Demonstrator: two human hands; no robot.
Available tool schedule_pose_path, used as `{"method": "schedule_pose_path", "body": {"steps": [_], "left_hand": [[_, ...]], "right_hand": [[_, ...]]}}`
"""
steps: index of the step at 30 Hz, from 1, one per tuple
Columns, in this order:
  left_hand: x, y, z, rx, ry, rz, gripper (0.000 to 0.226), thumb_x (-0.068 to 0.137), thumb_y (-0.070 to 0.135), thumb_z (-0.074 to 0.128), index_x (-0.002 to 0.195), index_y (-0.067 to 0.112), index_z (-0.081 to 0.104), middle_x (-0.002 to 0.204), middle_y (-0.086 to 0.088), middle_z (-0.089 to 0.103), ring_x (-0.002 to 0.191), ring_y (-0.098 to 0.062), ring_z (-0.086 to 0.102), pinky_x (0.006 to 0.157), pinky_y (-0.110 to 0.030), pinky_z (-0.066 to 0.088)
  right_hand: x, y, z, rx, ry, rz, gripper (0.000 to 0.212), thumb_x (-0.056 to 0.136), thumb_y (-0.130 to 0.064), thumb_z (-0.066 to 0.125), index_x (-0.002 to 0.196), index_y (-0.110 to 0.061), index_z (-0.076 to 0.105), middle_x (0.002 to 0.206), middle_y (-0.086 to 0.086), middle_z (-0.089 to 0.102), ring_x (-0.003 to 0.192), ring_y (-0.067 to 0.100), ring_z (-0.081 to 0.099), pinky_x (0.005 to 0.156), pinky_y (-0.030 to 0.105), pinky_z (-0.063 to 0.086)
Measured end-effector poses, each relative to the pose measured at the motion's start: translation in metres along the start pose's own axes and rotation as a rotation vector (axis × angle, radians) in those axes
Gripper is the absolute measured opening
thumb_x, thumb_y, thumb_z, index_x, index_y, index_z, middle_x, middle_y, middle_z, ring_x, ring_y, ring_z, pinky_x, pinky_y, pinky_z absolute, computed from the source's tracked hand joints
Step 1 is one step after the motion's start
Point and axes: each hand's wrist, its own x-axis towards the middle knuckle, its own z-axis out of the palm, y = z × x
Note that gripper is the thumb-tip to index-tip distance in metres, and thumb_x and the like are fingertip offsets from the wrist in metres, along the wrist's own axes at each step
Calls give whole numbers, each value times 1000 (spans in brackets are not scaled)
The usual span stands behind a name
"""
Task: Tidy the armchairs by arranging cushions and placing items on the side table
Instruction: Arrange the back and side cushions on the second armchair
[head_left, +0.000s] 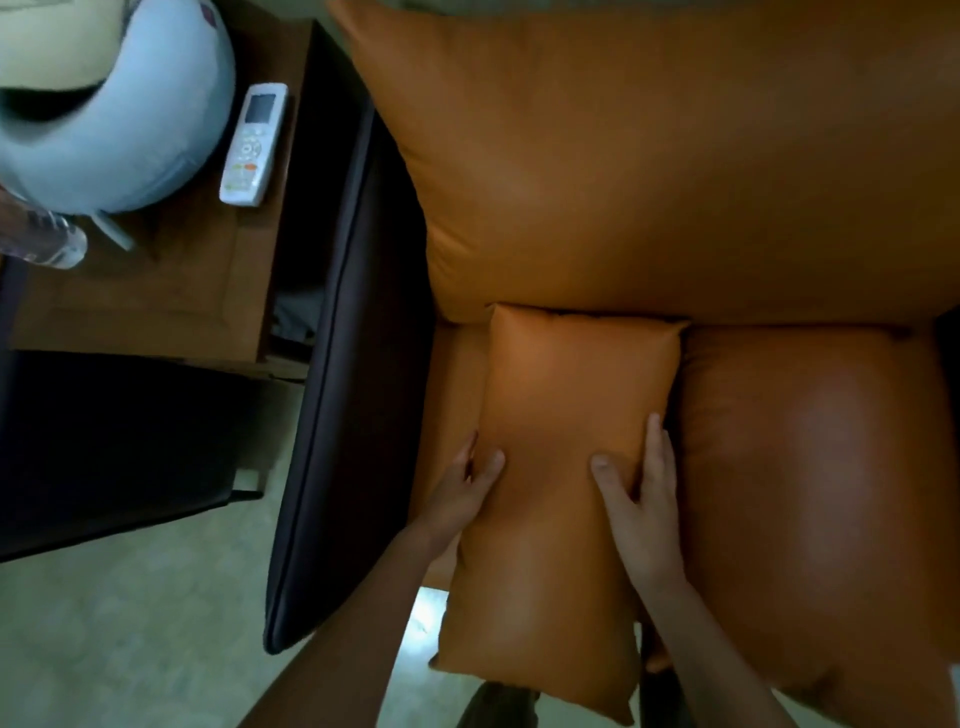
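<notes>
I see the armchair (363, 364) filling most of the view from above: dark brown armrest on the left, orange leather inside. Big back cushion (649, 166) sits across the top, seat cushion (810, 493) below it.

Side table (171, 291), brown wood, stands just left of the armrest. A pale blue stuffed toy (130, 119) rests on its far corner, partly out of frame. A second dark armchair (104, 447) shows at lower left.

Small orange cushion (561, 467) lies lengthwise on the left part of the seat, far end touching the back cushion, near end hanging over the seat's front edge.

Left hand (462, 493) grips the small cushion's left edge, thumb on top, fingers tucked under the side. Right hand (641, 504) grips the right edge, thumb pressed into the top face, fingers extended down the side.

White remote (253, 143) lies flat on the table, just beside the toy. A clear bottle (47, 239), blurred, at the table's left edge.
</notes>
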Motion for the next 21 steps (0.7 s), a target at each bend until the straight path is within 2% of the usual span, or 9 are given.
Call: {"method": "schedule_pose_path", "body": {"steps": [1,3,6,9,11,13,17,19,21], "left_hand": [[-1,-12,1,-31,10,-12,100,72,88,57,154,39,32,152,12,47,136,-10,48,115,-39,42],[-5,-21,3,-90,23,-9,100,69,92,55,152,39,37,148,12,51,132,-8,52,115,-40,42],[-17,-17,4,-111,10,15,96,69,89,57,150,41,40,142,16,56,126,-5,56,110,-34,46],[-44,-17,4,-115,47,37,78,73,83,60,142,49,43,134,22,58,117,0,59,101,-27,49],[-65,-21,0,-113,117,42,82,72,84,63,144,52,39,137,19,57,121,-6,60,105,-37,50],[-83,-20,-8,-105,195,42,88,69,85,63,146,56,34,136,17,58,120,-10,61,103,-43,52],[-111,0,-26,-45,410,53,77,74,80,63,141,59,30,123,23,57,110,-6,60,89,-28,51],[-113,4,-36,72,508,47,95,70,85,62,150,54,24,137,16,52,123,-15,55,101,-38,50],[-105,2,-44,215,556,83,103,66,92,58,152,56,14,152,11,43,136,-22,45,108,-51,45]], "right_hand": [[-5,6,3,22,5,8,84,87,-66,56,147,-68,-3,165,-26,2,151,9,15,112,36,27],[-10,11,6,52,-2,-8,87,85,-69,57,148,-68,-3,165,-27,4,152,9,16,116,38,26],[-10,12,4,101,-30,-5,88,82,-74,61,146,-71,0,164,-27,11,151,10,22,120,50,29],[-17,7,2,141,-71,17,90,75,-81,62,143,-75,3,163,-26,19,148,11,30,118,55,34],[-26,2,6,156,-108,8,91,73,-82,62,142,-76,3,163,-25,20,147,13,32,116,55,36],[-32,-5,16,189,-162,14,89,74,-81,62,141,-77,3,163,-22,21,146,16,35,115,56,39],[-29,-15,50,333,-288,69,75,86,-69,62,141,-76,12,164,-18,23,143,15,40,114,54,41],[-19,-17,70,366,-320,95,66,91,-67,57,143,-74,15,164,-18,23,145,14,38,116,52,39],[-9,-18,87,342,-405,118,69,89,-73,52,144,-70,11,167,-19,16,150,13,29,121,52,31]]}}
